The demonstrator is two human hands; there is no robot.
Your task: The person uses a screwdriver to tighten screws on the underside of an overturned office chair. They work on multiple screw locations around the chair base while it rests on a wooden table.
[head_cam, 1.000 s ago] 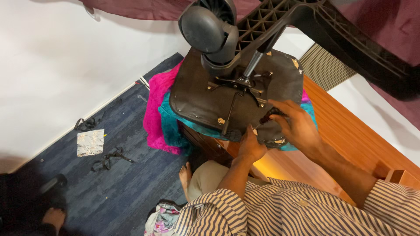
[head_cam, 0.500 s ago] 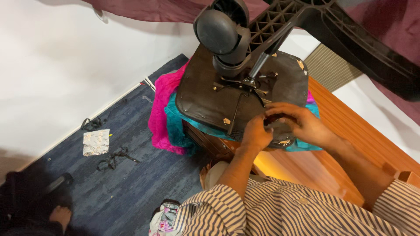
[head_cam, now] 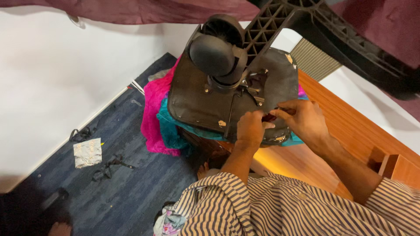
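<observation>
An office chair lies upside down, and the black underside of its seat [head_cam: 199, 102] faces me. A caster wheel [head_cam: 214, 52] and a ribbed black base leg [head_cam: 280, 22] rise toward the camera. My left hand [head_cam: 250, 129] is curled against the seat underside near its front edge. My right hand [head_cam: 306, 122] is beside it, fingers bent. Between the two hands sits a small dark red object [head_cam: 269, 117], pinched from both sides. Most of it is hidden. The metal seat mechanism [head_cam: 253, 85] is just above my hands.
Pink cloth [head_cam: 153, 113] and teal cloth [head_cam: 168, 126] lie under the seat, on a wooden surface [head_cam: 345, 131]. On the blue carpet [head_cam: 131, 175] lie a foil scrap [head_cam: 87, 152] and black straps [head_cam: 109, 168]. A white wall [head_cam: 52, 74] stands to the left.
My hands have come closer together and moved from the seat's lower edge toward the mechanism. The view has shifted, so the chair sits more to the right.
</observation>
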